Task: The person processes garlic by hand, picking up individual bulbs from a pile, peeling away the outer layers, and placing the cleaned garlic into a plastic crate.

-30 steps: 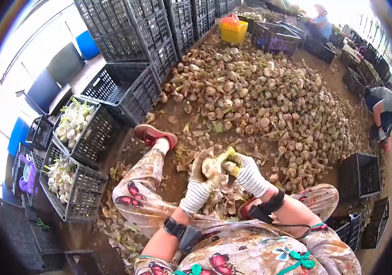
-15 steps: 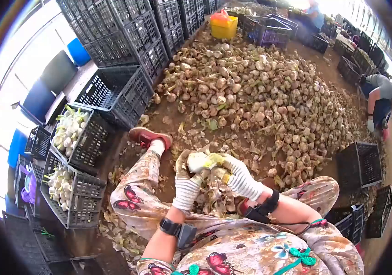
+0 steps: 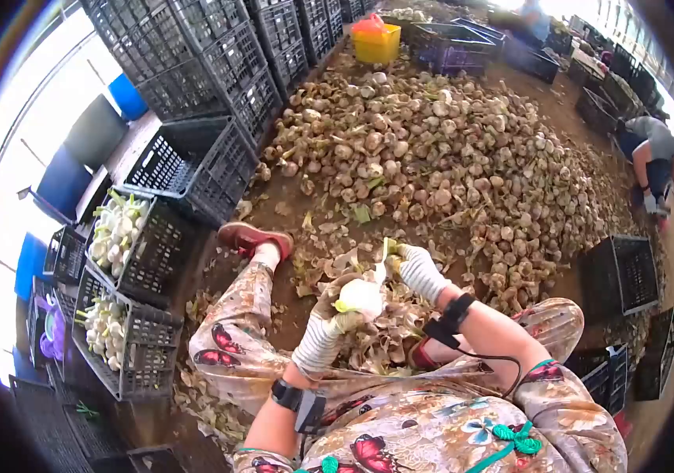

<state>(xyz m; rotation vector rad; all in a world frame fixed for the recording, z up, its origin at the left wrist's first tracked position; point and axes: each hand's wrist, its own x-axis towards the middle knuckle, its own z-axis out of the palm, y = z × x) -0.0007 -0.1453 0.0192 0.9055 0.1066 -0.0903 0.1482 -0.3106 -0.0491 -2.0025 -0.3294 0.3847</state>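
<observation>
In the head view, cupping a white garlic bulb (image 3: 363,300) in the gloved left hand (image 3: 323,319), grasped firmly enough, by the look of it, with thumb below and fingers around the left side; leaving the upper right side bare, toward the gloved right hand (image 3: 419,273); pinching there, between thumb and fingers, a thin pale strip (image 3: 382,272), held up and to the right of the bulb; lying, from that pinch, down and to the left, near but apart from the right fingertips; touching only the left hand, so nearer to it by far; pointing a yellow-green end leftward, with a long axis seemingly close to crosswise; running the strip nearly upright, down to the bulb's upper right edge; cannot tell from this angle whether joined there or merely passing in front; below both hands, loose dry skins (image 3: 378,347) on the ground between the legs; beyond, a broad heap of unpeeled garlic (image 3: 447,165); off to the left, well apart from either hand, white bulbs (image 3: 106,331) in a black crate (image 3: 148,363).
</observation>
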